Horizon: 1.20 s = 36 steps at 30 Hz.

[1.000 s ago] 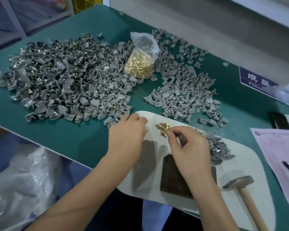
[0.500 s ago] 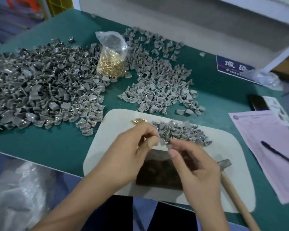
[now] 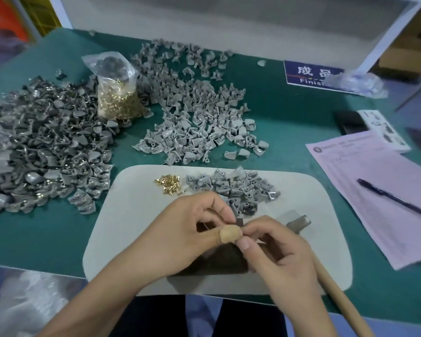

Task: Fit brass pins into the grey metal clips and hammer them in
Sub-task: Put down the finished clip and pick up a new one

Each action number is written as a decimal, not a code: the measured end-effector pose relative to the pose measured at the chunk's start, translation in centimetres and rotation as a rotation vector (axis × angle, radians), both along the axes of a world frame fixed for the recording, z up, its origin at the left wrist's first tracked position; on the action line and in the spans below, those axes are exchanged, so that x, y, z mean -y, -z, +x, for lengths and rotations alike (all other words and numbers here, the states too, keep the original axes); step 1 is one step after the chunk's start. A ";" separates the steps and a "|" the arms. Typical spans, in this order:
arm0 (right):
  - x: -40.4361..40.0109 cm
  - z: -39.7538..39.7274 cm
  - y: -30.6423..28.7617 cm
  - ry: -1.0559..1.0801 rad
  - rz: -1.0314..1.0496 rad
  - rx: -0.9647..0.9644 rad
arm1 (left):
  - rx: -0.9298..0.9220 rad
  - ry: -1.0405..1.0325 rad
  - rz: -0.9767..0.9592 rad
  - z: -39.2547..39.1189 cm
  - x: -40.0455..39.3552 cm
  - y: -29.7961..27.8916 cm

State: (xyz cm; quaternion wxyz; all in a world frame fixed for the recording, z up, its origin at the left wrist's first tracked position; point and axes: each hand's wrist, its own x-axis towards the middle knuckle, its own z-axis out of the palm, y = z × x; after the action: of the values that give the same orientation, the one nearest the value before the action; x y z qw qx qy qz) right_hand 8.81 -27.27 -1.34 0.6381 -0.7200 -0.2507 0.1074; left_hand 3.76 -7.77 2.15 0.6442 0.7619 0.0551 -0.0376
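Observation:
My left hand (image 3: pixel 187 229) and my right hand (image 3: pixel 277 259) meet fingertip to fingertip above a dark block (image 3: pixel 216 263) on the white mat (image 3: pixel 136 215). The left hand pinches a grey clip, mostly hidden by its fingers; its thumb tip is taped. The right thumb and forefinger pinch a brass pin at that clip, almost wholly covered. Loose brass pins (image 3: pixel 169 184) and a small heap of grey clips (image 3: pixel 236 188) lie at the mat's far side. The hammer (image 3: pixel 299 222) lies right of the block, its wooden handle under my right wrist.
A plastic bag of brass pins (image 3: pixel 118 98) stands between a big clip pile (image 3: pixel 41 147) on the left and a lighter clip pile (image 3: pixel 195 117) in the middle. Pink paper (image 3: pixel 374 190) with a pen (image 3: pixel 394 199), a black phone (image 3: pixel 350 121) and a blue sign (image 3: pixel 309 72) lie to the right.
My right hand left the loose pins and came back over the block. My left hand drew in to meet it. The view shifted as my head turned.

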 end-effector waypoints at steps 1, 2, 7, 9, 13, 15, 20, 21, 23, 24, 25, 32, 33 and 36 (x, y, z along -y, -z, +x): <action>0.4 0.2 0.2 0.021 0.014 -0.004 | 0.009 0.014 0.001 0.3 0.4 0.0; 0.7 0.3 0.4 0.066 0.037 -0.006 | 0.027 0.028 0.004 0.7 0.9 -0.1; 1.7 0.7 1.9 0.351 -0.004 0.075 | 0.148 0.026 0.547 3.5 1.8 -0.1; 1.6 0.5 2.2 0.367 -0.029 0.079 | 0.177 0.053 0.863 4.8 1.4 0.0; 1.4 0.7 2.4 0.360 -0.032 0.053 | 0.194 0.296 0.960 6.5 0.6 -0.5; 1.4 0.8 2.5 0.389 -0.026 0.069 | 0.151 0.370 1.022 7.1 0.1 -0.6; 1.3 0.8 2.5 0.390 -0.047 0.118 | 0.013 0.451 1.085 8.0 -0.3 -0.3; 1.3 0.8 2.5 0.394 -0.046 0.119 | 0.009 0.452 1.081 8.1 -0.3 -0.2; 1.3 0.9 2.6 0.395 -0.042 0.119 | 0.021 0.448 1.076 8.4 0.0 0.0; 1.3 0.9 2.6 0.391 -0.039 0.119 | 0.030 0.439 1.076 8.5 0.1 0.2; 1.3 0.9 2.7 0.386 -0.037 0.119 | 0.040 0.426 1.073 8.5 0.2 0.3; 1.3 0.9 2.9 0.369 -0.044 0.121 | 0.192 0.271 0.869 7.0 0.2 1.0; 1.3 0.9 2.9 0.370 -0.046 0.128 | 0.219 0.216 0.803 6.5 0.2 0.9; 1.4 0.9 2.9 0.364 -0.045 0.149 | 0.263 0.017 0.550 3.9 0.4 0.5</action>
State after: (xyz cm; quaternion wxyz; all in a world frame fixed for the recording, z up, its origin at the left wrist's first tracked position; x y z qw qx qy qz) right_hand 9.75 -28.67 -4.23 0.6104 -0.7735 -0.1606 -0.0576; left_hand 7.61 -8.17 1.69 0.4151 0.9065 -0.0272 0.0725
